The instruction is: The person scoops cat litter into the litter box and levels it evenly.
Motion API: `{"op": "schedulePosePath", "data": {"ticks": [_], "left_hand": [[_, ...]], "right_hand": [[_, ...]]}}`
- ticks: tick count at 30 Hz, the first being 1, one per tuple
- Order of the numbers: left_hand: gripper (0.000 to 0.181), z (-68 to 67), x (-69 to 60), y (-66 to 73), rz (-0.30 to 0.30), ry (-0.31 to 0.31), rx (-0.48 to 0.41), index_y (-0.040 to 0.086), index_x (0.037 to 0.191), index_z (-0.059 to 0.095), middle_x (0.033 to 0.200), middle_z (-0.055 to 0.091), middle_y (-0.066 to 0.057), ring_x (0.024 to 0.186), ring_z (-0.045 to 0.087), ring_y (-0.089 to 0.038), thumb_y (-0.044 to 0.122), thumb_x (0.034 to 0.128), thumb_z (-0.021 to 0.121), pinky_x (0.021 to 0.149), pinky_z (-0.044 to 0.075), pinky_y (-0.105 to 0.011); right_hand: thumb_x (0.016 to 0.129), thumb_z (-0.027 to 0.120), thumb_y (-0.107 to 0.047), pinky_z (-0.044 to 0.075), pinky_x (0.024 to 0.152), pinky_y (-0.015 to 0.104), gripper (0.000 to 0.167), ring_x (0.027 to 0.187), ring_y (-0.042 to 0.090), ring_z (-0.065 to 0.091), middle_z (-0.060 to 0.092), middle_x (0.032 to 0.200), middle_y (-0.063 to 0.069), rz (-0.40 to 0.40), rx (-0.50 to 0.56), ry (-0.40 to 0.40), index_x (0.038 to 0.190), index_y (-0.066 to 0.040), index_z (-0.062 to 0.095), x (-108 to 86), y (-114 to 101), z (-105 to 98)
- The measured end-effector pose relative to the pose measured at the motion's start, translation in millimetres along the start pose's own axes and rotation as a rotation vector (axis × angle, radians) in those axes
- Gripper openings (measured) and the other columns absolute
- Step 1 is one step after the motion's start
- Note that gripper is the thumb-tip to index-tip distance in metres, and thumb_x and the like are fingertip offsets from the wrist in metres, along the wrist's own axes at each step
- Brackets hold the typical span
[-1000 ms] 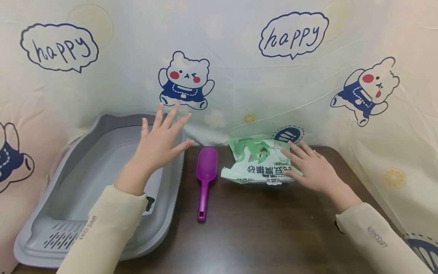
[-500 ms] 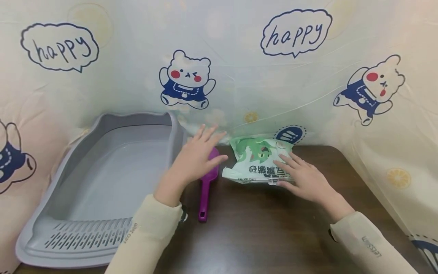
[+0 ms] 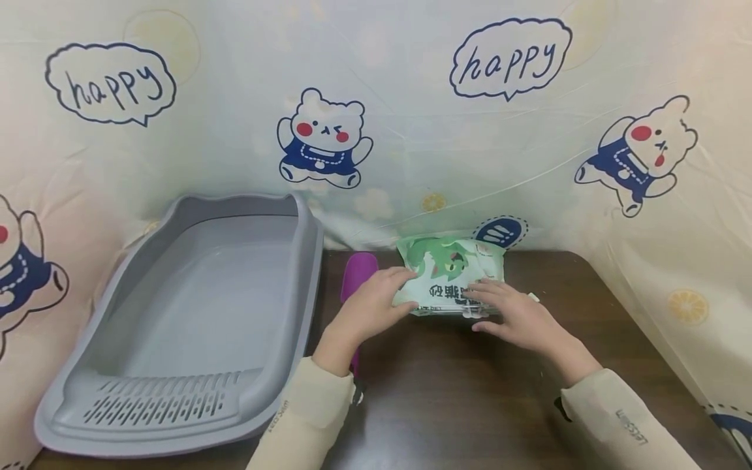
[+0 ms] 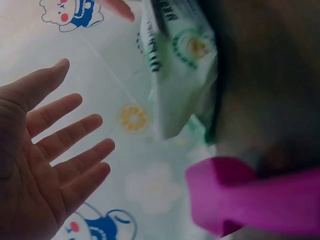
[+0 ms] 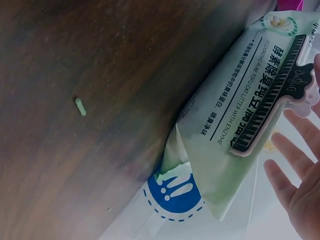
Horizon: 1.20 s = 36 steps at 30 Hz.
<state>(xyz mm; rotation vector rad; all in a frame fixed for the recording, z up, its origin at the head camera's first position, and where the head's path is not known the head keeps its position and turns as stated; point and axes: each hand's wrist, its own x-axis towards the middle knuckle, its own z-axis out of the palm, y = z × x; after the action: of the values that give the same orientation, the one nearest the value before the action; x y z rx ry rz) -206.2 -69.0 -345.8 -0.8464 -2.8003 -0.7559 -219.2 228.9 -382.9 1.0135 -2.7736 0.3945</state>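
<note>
A pale green bag of tofu cat litter [image 3: 443, 271] lies at the back of the table, its front edge held closed by a toothed clip [image 5: 280, 100]. My left hand [image 3: 370, 307] is at the bag's left end, above the purple scoop [image 3: 360, 269] and hiding part of it. Fingers stretched and apart, that palm [image 4: 30, 185] holds nothing in the left wrist view. My right hand [image 3: 519, 320] reaches over the bag's right end near the clip, fingers extended. Whether its fingertips touch the bag, I cannot tell.
A large grey litter box [image 3: 311, 287] with a slotted front ledge takes up the left side of the dark wooden table [image 3: 458, 405]. A small green pellet [image 5: 80, 106] lies on the wood. Printed cloth [image 3: 405, 143] hangs behind and at both sides.
My left hand has travelled right and down, from over the litter box, past the scoop, to the bag's left end. My right hand has shifted slightly left and down at the bag's right side.
</note>
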Motion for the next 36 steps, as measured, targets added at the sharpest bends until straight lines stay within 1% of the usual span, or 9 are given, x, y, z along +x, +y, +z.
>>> {"op": "schedulePosePath", "data": {"ticks": [4, 8, 12, 15, 19, 24, 26, 32, 36], "left_hand": [[0.048, 14.3, 0.1, -5.1, 0.005, -0.011, -0.046, 0.007, 0.134, 0.06, 0.134, 0.063, -0.01, 0.128, 0.057, -0.026, 0.021, 0.0903, 0.073, 0.11, 0.043, -0.04], [0.047, 25.5, -0.1, -9.1, -0.019, -0.043, -0.033, 0.009, 0.134, 0.061, 0.131, 0.065, -0.009, 0.123, 0.059, -0.025, 0.022, 0.0907, 0.073, 0.106, 0.046, -0.04], [0.044, 34.8, 5.8, -11.3, -0.03, -0.055, 0.0, 0.011, 0.132, 0.063, 0.128, 0.067, -0.007, 0.117, 0.061, -0.025, 0.022, 0.0905, 0.073, 0.103, 0.048, -0.039], [0.041, 40.2, 11.4, -12.5, -0.025, -0.046, 0.021, 0.012, 0.129, 0.066, 0.127, 0.068, -0.005, 0.114, 0.061, -0.024, 0.022, 0.0899, 0.074, 0.101, 0.048, -0.038], [0.038, 44.4, 14.5, -13.8, -0.05, -0.047, 0.022, 0.013, 0.126, 0.068, 0.123, 0.07, -0.003, 0.112, 0.062, -0.022, 0.021, 0.0893, 0.074, 0.098, 0.05, -0.037], [0.034, 47.7, 15.5, -15.9, -0.08, -0.048, 0.016, 0.016, 0.122, 0.071, 0.109, 0.074, 0.001, 0.103, 0.063, -0.018, 0.021, 0.0886, 0.075, 0.088, 0.053, -0.036], [0.032, 48.7, 16.2, -17.0, -0.088, -0.045, 0.013, 0.017, 0.12, 0.072, 0.105, 0.074, 0.002, 0.1, 0.063, -0.017, 0.021, 0.0883, 0.075, 0.086, 0.053, -0.035], [0.026, 50.8, 19.6, -21.2, -0.109, -0.043, -0.029, 0.017, 0.114, 0.075, 0.101, 0.073, 0.001, 0.098, 0.065, -0.017, 0.02, 0.0875, 0.076, 0.084, 0.052, -0.035], [0.022, 51.7, 21.7, -23.2, -0.123, -0.048, -0.041, 0.018, 0.11, 0.076, 0.102, 0.073, 0.001, 0.096, 0.065, -0.015, 0.02, 0.0875, 0.076, 0.085, 0.052, -0.034]], "right_hand": [[0.081, 0.082, -0.029, 0.049, 0.101, 0.051, 0.054, 0.126, 0.031, 0.057, 0.065, 0.133, 0.007, 0.011, 0.031, 0.005, 0.13, -0.012, 0.065, -0.1, 0.8, 2.6], [0.081, 0.082, -0.023, 0.051, 0.097, 0.048, 0.045, 0.116, 0.026, 0.062, 0.069, 0.124, 0.006, -0.009, 0.048, 0.02, 0.123, -0.011, 0.069, 0.5, 2.3, 5.5], [0.083, 0.08, -0.017, 0.05, 0.098, 0.05, 0.036, 0.117, 0.031, 0.063, 0.07, 0.121, 0.01, -0.02, 0.052, 0.038, 0.117, -0.01, 0.072, 1.0, 4.5, 7.2], [0.084, 0.078, -0.015, 0.048, 0.1, 0.052, 0.033, 0.12, 0.035, 0.062, 0.07, 0.121, 0.012, -0.014, 0.071, 0.042, 0.116, -0.01, 0.073, 1.6, 5.6, 7.7], [0.086, 0.077, -0.014, 0.048, 0.101, 0.053, 0.03, 0.12, 0.036, 0.06, 0.07, 0.119, 0.012, 0.001, 0.117, 0.044, 0.115, -0.009, 0.073, 3.5, 5.5, 8.2], [0.087, 0.076, -0.014, 0.05, 0.097, 0.051, 0.027, 0.116, 0.031, 0.059, 0.069, 0.116, 0.009, 0.04, 0.16, 0.053, 0.113, -0.009, 0.072, 7.0, 4.0, 9.9], [0.087, 0.076, -0.013, 0.051, 0.096, 0.05, 0.026, 0.114, 0.03, 0.059, 0.069, 0.114, 0.008, 0.039, 0.166, 0.067, 0.112, -0.009, 0.072, 8.4, 4.0, 11.1], [0.084, 0.078, -0.012, 0.051, 0.093, 0.046, 0.025, 0.105, 0.023, 0.062, 0.071, 0.107, 0.003, 0.019, 0.183, 0.123, 0.107, -0.009, 0.071, 11.0, 4.5, 14.7], [0.083, 0.079, -0.01, 0.053, 0.089, 0.044, 0.023, 0.097, 0.019, 0.063, 0.071, 0.103, 0.002, 0.029, 0.203, 0.134, 0.105, -0.01, 0.07, 13.3, 5.1, 16.5]]}}
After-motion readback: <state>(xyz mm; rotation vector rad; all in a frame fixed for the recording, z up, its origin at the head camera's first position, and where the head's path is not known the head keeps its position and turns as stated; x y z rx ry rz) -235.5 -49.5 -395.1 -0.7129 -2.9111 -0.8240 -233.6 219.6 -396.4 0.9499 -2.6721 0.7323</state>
